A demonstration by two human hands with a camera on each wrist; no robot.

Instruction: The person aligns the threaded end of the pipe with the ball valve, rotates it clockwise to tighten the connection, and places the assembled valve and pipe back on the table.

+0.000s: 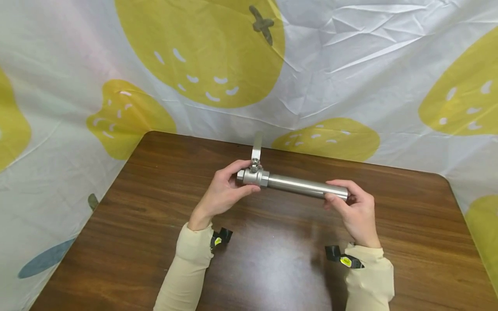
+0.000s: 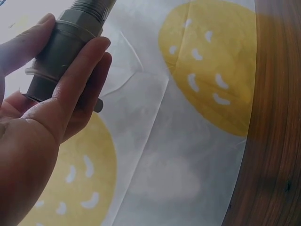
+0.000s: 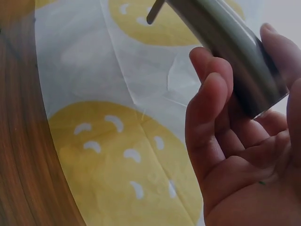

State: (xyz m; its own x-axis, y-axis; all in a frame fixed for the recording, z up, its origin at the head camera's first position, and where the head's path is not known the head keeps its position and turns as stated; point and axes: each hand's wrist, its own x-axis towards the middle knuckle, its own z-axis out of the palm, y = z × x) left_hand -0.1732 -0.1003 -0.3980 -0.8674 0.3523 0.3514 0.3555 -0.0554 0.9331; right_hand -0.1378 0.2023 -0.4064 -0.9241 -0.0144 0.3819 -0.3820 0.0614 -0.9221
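Here, a silver metal lever valve (image 1: 253,177) sits pinched in the left hand (image 1: 222,193), its adjoining cylindrical steel tube (image 1: 297,185) pinched at the outer end by the right hand (image 1: 360,212).

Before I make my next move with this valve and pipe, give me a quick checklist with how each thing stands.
1. Left hand grips the valve: ok, thumb and fingers are around its body.
2. Right hand holds the pipe: ok, at the end away from the valve.
3. Valve and pipe lined up: ok, they look in line in the head view.
4. Threads fully covered: not ok, some show beside the valve's hex end in the left wrist view.
5. Joint tight: cannot tell from these pictures.
6. Lever crosswise to the pipe: ok.
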